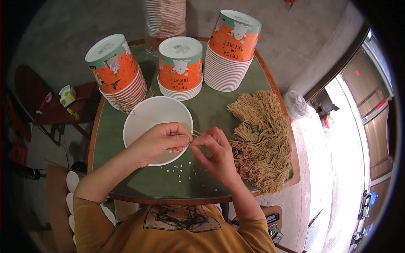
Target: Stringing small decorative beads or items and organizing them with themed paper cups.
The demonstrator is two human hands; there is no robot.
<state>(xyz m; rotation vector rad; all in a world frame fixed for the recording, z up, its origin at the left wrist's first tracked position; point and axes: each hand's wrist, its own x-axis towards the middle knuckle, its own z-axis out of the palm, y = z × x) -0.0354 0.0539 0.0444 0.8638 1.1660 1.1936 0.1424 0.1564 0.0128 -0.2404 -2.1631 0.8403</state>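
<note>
My left hand (158, 141) and my right hand (215, 152) meet over the rim of a white paper bucket (143, 114) that stands upright on the green table (211, 105). Both pinch a thin tan string (195, 133) between thumb and fingers. The string runs left across the bucket's mouth toward the left stack. A pile of tan string bundles (261, 139) lies just right of my right hand. Small beads (181, 170) are scattered on the table below my hands.
Three stacks of upside-down orange and green printed buckets stand at the back: left (116, 69), middle (180, 65), right (231, 48). A tall stack of clear cups (165, 19) rises behind them. A side table with a small carton (66, 95) is at left.
</note>
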